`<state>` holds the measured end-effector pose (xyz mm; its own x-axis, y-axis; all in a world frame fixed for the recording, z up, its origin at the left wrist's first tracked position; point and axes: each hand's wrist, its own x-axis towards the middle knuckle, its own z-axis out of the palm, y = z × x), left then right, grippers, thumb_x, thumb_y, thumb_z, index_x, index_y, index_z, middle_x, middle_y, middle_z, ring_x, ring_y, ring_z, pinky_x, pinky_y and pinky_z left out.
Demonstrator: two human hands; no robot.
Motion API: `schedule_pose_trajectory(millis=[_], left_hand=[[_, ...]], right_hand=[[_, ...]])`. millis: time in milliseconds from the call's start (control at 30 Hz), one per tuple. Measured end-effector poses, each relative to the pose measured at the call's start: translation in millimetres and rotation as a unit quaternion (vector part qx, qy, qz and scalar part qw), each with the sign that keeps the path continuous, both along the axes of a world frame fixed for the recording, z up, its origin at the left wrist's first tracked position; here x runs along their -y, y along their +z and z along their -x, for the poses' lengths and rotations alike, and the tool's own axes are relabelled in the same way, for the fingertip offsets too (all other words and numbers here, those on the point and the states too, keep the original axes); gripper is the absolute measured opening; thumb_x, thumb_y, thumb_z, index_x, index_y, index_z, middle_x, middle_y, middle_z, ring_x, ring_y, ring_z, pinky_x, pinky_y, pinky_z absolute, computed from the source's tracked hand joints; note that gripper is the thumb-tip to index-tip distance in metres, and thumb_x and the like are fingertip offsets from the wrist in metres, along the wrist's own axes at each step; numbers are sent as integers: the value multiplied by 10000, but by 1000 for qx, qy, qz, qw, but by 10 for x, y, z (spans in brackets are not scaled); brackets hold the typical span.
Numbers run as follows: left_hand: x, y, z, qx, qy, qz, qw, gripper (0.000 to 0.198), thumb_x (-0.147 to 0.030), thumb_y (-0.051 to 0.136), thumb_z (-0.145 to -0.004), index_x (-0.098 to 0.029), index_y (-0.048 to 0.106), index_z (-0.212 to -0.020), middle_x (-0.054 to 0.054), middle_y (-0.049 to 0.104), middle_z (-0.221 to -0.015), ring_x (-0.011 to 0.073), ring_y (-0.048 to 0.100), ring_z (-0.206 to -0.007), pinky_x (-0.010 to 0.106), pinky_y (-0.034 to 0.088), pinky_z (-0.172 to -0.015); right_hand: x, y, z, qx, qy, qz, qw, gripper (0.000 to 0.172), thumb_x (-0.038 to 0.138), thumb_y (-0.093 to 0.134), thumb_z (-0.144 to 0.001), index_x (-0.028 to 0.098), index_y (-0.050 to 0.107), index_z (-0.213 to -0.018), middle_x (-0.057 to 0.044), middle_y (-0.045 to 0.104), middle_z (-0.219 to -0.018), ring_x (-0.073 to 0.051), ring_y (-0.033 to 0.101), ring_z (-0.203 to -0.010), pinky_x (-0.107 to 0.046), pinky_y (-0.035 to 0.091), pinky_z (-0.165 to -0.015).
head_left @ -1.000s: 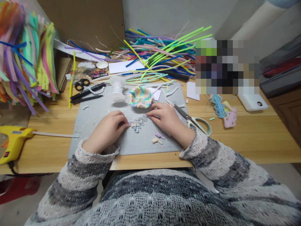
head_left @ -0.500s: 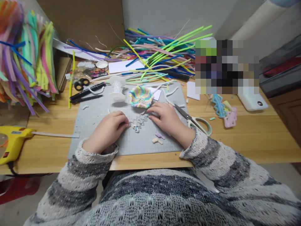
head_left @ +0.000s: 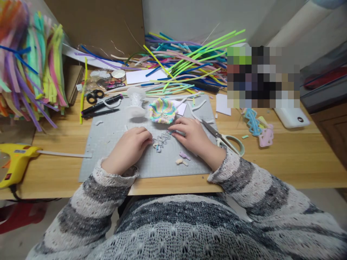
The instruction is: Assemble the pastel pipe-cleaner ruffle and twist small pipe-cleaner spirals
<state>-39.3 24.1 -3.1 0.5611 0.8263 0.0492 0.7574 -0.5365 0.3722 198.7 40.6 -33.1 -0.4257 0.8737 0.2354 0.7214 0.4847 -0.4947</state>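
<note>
On the grey cutting mat [head_left: 100, 159] lies a thin grey zigzag wire [head_left: 163, 137], stretched between my two hands. My left hand [head_left: 130, 146] pinches its left end, with the thumb and finger pressed together. At the other end, the fingertips of my right hand [head_left: 193, 136] close on the wire, where a bit of blue shows. A small cream and blue curled piece [head_left: 157, 147] hangs beside the wire near my left fingertips. Nearer me sit a lilac coiled piece [head_left: 184, 155] and a cream coiled piece [head_left: 181, 162]. Behind my hands stands a pastel striped fuzzy bowl [head_left: 162, 111].
A clear spool [head_left: 136, 103] stands left of the bowl. Scissors [head_left: 222, 137] lie right of my right hand. A yellow glue gun [head_left: 16, 162] is at far left, black markers [head_left: 101, 104] at the mat's upper left. Many pipe cleaners [head_left: 187, 61] pile up behind.
My left hand has moved slightly to the right, nearer my right hand, and the span of the zigzag wire between them looks a little shorter. My right hand stays nearly in place.
</note>
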Motion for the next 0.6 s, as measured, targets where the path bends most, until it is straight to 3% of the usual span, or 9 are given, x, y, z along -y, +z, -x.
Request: schedule_pose_trajectory(millis=[167,600], left_hand=[[6,15,3,6,2,11,1000,105,-158,547,-898,-145,628,-832,68,610,-858,216,555,-841,343,448,-754],[7,43,91,12,11,34,999,125,-214,559,-895,-156,630,-809,59,611,-857,210,565,-849,344,459,-769]], right_hand=[[-11,-2,-1,-16,3,7,1000,108,254,653,-863,258,738,-928,-29,674,-1037,-200,608,-977,-363,381,-841],[-36,19,4,-13,2,17,1000,113,259,638,-872,276,748,-853,-18,678,-1009,-184,606,-927,-354,402,-823]])
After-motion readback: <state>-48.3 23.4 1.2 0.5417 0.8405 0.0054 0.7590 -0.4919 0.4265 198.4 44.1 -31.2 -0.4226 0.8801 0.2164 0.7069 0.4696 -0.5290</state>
